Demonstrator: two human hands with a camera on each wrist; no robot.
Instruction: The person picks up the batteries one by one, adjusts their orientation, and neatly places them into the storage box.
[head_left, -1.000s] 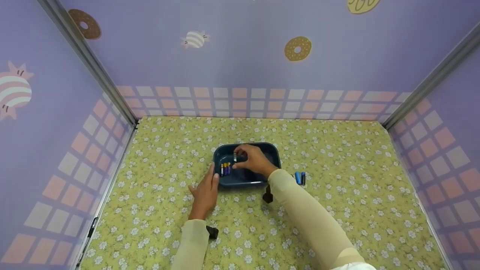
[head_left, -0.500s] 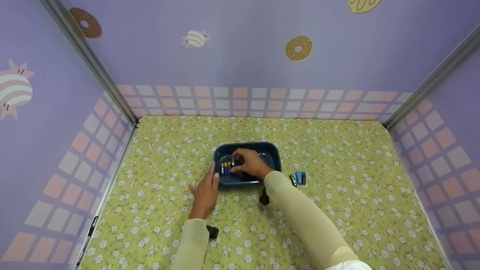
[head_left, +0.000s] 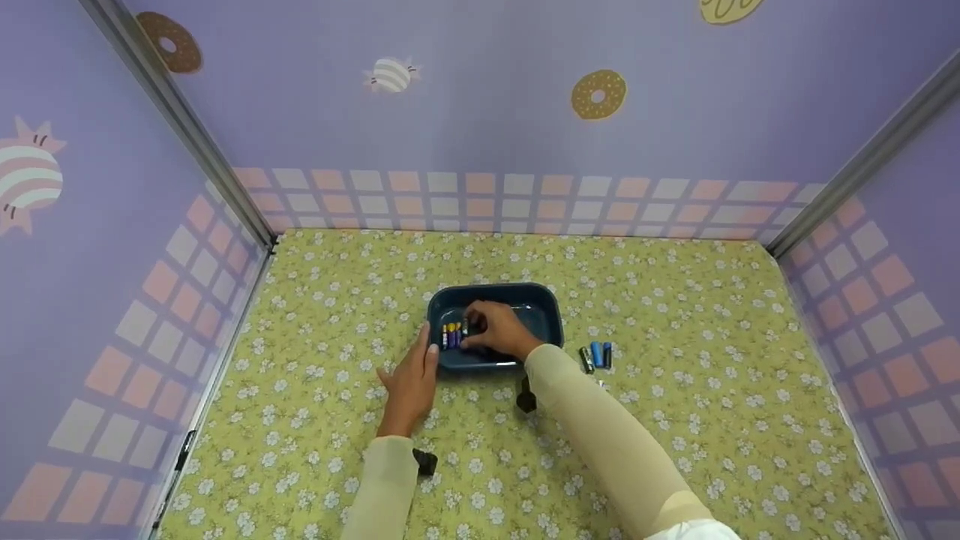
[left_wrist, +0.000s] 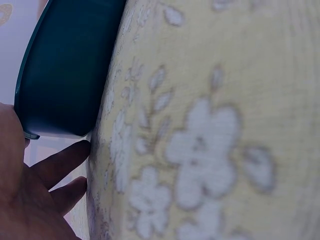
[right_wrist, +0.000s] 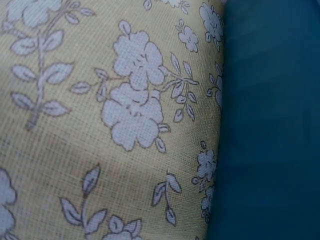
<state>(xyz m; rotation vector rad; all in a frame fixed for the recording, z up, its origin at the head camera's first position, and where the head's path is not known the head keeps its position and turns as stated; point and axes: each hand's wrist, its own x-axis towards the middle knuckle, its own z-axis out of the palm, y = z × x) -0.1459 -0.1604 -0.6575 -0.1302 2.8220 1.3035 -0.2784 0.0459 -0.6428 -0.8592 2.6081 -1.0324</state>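
Patterned purple walls (head_left: pixel 480 139) enclose a bench (head_left: pixel 697 322) covered in flowered cloth. The right hand (head_left: pixel 499 328), inside a dark blue-green tray (head_left: pixel 487 367), pinches one small battery (head_left: pixel 465 325) between thumb and fingers. The left hand (head_left: pixel 411 379) is spread at the tray's left end, fingers extended. Immediately left of the pinched item, three batteries (head_left: pixel 451 336) form a row within the tray. Outside, to its right, three loose batteries (head_left: pixel 597 354) lie side by side on the cloth.

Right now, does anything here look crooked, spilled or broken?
Just one small thing: right of the tray, the green battery slants slightly, while the dark blue battery in the same group lies straighter. I see nothing spilled or broken.
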